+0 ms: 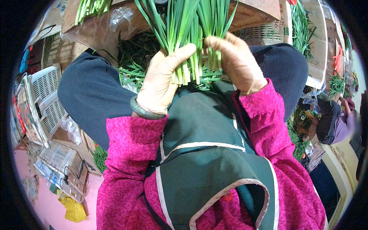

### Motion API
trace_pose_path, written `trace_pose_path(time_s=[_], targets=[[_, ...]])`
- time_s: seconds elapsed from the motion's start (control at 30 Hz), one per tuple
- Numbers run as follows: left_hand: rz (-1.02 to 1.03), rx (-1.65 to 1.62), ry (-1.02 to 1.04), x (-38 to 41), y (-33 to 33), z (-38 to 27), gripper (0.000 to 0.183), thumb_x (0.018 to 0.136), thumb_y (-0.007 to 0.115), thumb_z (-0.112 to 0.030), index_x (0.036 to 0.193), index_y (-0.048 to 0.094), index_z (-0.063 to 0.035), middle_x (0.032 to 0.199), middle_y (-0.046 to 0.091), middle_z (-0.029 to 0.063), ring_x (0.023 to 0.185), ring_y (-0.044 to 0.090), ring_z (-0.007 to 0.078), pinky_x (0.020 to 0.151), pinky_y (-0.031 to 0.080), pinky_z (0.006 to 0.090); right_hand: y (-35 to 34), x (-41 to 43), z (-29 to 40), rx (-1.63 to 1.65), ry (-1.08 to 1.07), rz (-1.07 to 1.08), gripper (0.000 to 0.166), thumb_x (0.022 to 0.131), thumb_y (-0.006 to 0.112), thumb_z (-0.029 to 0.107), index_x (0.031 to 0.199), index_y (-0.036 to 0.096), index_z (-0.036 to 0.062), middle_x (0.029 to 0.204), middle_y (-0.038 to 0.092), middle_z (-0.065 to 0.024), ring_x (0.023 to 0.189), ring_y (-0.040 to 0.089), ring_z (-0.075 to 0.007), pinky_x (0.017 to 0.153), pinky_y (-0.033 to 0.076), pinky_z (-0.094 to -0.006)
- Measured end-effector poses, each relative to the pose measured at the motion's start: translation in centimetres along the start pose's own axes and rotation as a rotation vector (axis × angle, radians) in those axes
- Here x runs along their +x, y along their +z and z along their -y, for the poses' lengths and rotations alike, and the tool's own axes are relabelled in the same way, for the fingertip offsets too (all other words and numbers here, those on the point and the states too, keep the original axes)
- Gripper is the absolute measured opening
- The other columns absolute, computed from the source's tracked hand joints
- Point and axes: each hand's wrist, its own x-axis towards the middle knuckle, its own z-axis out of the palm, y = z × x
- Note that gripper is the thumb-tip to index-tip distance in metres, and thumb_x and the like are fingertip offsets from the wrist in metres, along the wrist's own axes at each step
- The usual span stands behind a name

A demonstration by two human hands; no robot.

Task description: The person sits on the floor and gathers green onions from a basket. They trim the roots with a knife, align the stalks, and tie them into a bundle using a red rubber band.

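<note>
My left hand (158, 79), in a thin pale glove with a dark bangle (145, 110) at the wrist, grips a bunch of green leafy stalks (179, 34) that look like garlic chives. Its thumb lies across the stalks, and their cut-looking pale ends point down towards my lap. Beside it, my right hand (241, 61), gloved too and slightly blurred, has its thumb and fingers closed around a second bunch of stalks (214, 20). The leaves of both bunches run up over the edge of a wooden table (256, 14).
More cut stalks (93, 10) lie on the table near a crumpled clear plastic piece (122, 17). Loose leaves (132, 73) fill the space between my knees. White plastic crates (47, 95) stand at left. Greens (302, 31) are heaped at right, where another person (330, 123) sits.
</note>
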Motion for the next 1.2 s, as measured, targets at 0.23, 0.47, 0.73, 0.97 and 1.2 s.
trace_pose_path(time_s=[0.23, 0.47, 0.73, 0.97, 1.2], targets=[[-0.022, 0.177, -0.054, -0.4, -0.6, -0.8, 0.027, 0.084, 0.065, -0.015, 0.107, 0.062, -0.0006, 0.088, 0.067, 0.0061, 0.069, 0.065, 0.0135, 0.06, 0.053, 0.0259, -0.2, -2.0, -0.1, -0.035, 0.114, 0.09, 0.022, 0.092, 0.06, 0.012, 0.111, 0.06, 0.0011, 0.092, 0.067, -0.0061, 0.072, 0.064, -0.0135, 0.064, 0.051, -0.0244], [-0.064, 0.194, 0.001, -0.2, -1.1, -0.4, 0.025, 0.085, 0.064, -0.016, 0.105, 0.063, -0.0007, 0.088, 0.067, 0.006, 0.072, 0.065, 0.0129, 0.063, 0.053, 0.0247, -0.2, -2.7, -0.2, -0.199, 0.136, 0.101, 0.028, 0.09, 0.065, 0.022, 0.111, 0.06, 0.0039, 0.09, 0.066, -0.0021, 0.073, 0.061, -0.0094, 0.062, 0.047, -0.0223], [0.12, 0.077, -0.127, 0.6, -0.9, 0.0, 0.039, 0.093, 0.057, -0.027, 0.118, 0.06, 0.0024, 0.1, 0.068, 0.0121, 0.083, 0.068, 0.0198, 0.074, 0.055, 0.0307, 1.2, -3.4, -1.9, -0.154, 0.265, 0.202, 0.021, 0.092, 0.062, 0.024, 0.099, 0.06, 0.0038, 0.076, 0.066, -0.0053, 0.061, 0.064, -0.0138, 0.051, 0.046, -0.0223], [0.522, -0.267, -0.51, 1.9, -1.3, 0.2, 0.06, 0.092, 0.047, -0.042, 0.125, 0.052, 0.0092, 0.109, 0.063, 0.0261, 0.095, 0.065, 0.0367, 0.081, 0.055, 0.0437, 1.1, -3.9, -0.6, -0.119, 0.38, 0.299, 0.032, 0.094, 0.057, 0.036, 0.096, 0.061, 0.0043, 0.074, 0.067, -0.0081, 0.054, 0.064, -0.0155, 0.044, 0.043, -0.0218], [0.246, -0.119, -0.25, 2.1, -1.1, 0.7, 0.039, 0.087, 0.058, -0.021, 0.113, 0.06, 0.0082, 0.106, 0.066, 0.0212, 0.099, 0.065, 0.0324, 0.093, 0.051, 0.0453, 0.6, -5.3, -2.2, -0.459, 0.514, 0.395, 0.039, 0.095, 0.053, 0.042, 0.084, 0.06, 0.0052, 0.065, 0.06, -0.0045, 0.051, 0.058, -0.0139, 0.045, 0.044, -0.026]])
